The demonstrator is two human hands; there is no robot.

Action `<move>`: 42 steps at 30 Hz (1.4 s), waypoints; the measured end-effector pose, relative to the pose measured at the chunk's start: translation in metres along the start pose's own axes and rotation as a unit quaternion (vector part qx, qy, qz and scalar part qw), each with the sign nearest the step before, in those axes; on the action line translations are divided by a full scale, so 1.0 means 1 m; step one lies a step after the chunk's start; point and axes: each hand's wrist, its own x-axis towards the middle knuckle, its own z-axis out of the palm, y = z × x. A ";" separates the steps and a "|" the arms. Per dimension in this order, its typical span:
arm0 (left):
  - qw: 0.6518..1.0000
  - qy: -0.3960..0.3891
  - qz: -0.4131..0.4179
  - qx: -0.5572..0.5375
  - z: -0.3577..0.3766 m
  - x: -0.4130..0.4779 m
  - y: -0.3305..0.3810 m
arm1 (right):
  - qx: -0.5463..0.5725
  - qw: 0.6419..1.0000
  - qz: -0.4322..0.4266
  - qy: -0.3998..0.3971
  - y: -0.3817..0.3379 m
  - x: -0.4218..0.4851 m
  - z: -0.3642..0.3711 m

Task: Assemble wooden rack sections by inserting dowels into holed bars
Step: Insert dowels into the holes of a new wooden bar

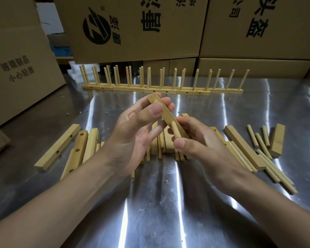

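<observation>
Left hand [136, 129]: pinching pale rectangular wooden holed bar [168, 115], mid-air. Right hand [197, 142]: gripping short round wooden dowel [175, 130] against it. Below: scratched reflective steel table [150, 203]. Behind: printed brown cardboard cartons [132, 45].

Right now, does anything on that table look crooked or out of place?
Nothing looks broken. Loose bars and dowels lie scattered at mixed angles on the table, some overlapping. Pegs on the finished racks fan outward at the row's ends, probably just the wide lens.

racks [161, 86] behind, bars [58, 148] left, dowels [261, 140] right
</observation>
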 end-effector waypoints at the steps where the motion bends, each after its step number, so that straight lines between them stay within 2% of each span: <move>1: 1.000 0.006 0.002 -0.001 0.001 -0.001 -0.001 | 0.005 1.000 -0.004 0.001 0.000 0.000 0.001; 7: 0.999 0.022 0.016 0.034 0.006 -0.003 -0.001 | 0.025 1.000 -0.016 0.010 -0.001 -0.003 0.001; 14: 0.999 -0.016 0.000 0.032 0.000 -0.001 0.005 | -0.026 0.998 0.028 -0.059 -0.014 -0.001 -0.011; 18: 0.999 -0.007 -0.013 0.039 -0.003 0.002 0.006 | -0.018 0.998 0.029 -0.046 -0.014 -0.002 -0.009; 22: 0.999 -0.001 -0.025 0.031 -0.004 0.001 0.005 | -0.012 0.997 0.028 -0.065 -0.015 -0.001 -0.006; 25: 0.999 -0.005 -0.026 0.034 -0.004 0.001 0.007 | -0.002 0.999 0.030 -0.044 -0.014 0.000 -0.006; 28: 0.999 -0.005 -0.024 0.044 -0.004 0.001 0.007 | 0.010 0.998 0.029 -0.062 -0.014 -0.001 -0.003; 35: 0.998 -0.029 -0.017 0.061 -0.005 0.001 0.008 | 0.034 0.999 0.023 -0.010 -0.008 0.001 0.000; 42: 0.994 0.014 0.028 0.106 0.003 -0.002 0.005 | 0.045 0.999 -0.006 0.022 -0.003 -0.001 0.004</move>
